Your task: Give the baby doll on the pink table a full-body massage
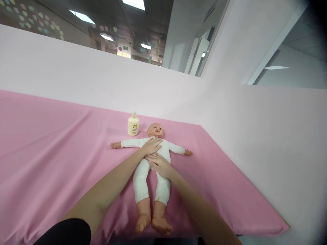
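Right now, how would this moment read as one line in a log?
left hand: flat on doll's chest | right hand: flat on doll's belly | doll: face up on pink cloth | bottle: upright beside doll's head

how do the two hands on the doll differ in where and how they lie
The left hand lies flat on the doll at its chest, near the head; the right hand lies lower, on its belly. The left hand's fingers point toward the doll's far arm, the right hand's toward the near one. Both are open, palms down, gripping nothing.
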`<action>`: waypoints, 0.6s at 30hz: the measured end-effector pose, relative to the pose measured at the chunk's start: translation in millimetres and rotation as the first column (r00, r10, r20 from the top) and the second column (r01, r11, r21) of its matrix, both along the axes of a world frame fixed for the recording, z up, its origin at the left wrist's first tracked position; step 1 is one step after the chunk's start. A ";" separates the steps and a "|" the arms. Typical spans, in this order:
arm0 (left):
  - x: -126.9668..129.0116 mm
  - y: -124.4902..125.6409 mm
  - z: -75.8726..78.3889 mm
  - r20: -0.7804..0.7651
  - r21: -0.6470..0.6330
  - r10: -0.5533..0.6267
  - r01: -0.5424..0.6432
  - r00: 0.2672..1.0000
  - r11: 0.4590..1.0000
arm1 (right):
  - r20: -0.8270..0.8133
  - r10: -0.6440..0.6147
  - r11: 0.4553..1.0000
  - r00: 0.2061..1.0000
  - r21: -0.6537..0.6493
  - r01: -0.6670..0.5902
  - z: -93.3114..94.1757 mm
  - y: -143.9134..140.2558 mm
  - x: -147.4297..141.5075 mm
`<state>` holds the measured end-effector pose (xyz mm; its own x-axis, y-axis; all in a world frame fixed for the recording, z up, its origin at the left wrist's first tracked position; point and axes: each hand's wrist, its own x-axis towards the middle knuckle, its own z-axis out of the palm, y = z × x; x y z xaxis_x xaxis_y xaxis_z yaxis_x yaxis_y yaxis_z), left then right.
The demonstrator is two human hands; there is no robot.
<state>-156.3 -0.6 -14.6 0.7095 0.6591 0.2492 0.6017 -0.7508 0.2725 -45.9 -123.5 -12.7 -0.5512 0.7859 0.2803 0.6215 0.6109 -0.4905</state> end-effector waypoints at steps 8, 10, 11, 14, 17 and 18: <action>-10.6 -24.5 -6.1 0.007 0.009 0.137 -0.138 0.990 0.990 | -0.034 -0.268 0.950 0.963 -0.174 0.258 -10.2 -31.7 14.6; -13.8 -35.5 -9.1 0.033 0.039 0.171 -0.172 0.985 0.984 | -0.055 -0.411 0.897 0.910 -0.201 0.393 -14.3 -35.4 11.8; -14.6 -40.5 -11.1 0.048 0.056 0.177 -0.180 0.983 0.982 | -0.063 -0.469 0.871 0.881 -0.197 0.449 -15.1 -35.8 9.7; -11.8 -51.0 -19.2 0.090 0.080 0.070 -0.077 0.993 0.994 | -0.081 -0.465 0.885 0.881 -0.039 0.464 -9.9 -29.6 1.6; -1.5 -55.0 -29.1 0.144 0.068 -0.088 0.078 0.986 0.995 | 0.029 -0.225 0.960 0.974 0.179 0.217 4.0 -12.1 -8.9; 2.0 -55.5 -31.7 0.174 0.061 -0.100 0.090 0.980 0.994 | 0.097 -0.140 0.972 0.985 0.202 0.118 8.7 -4.1 -13.2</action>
<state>-154.2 -56.2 -46.3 0.7099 0.5737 0.4085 0.4730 -0.8181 0.3271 -59.1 -127.6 -4.0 -0.4848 0.7884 0.3786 0.7445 0.5992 -0.2944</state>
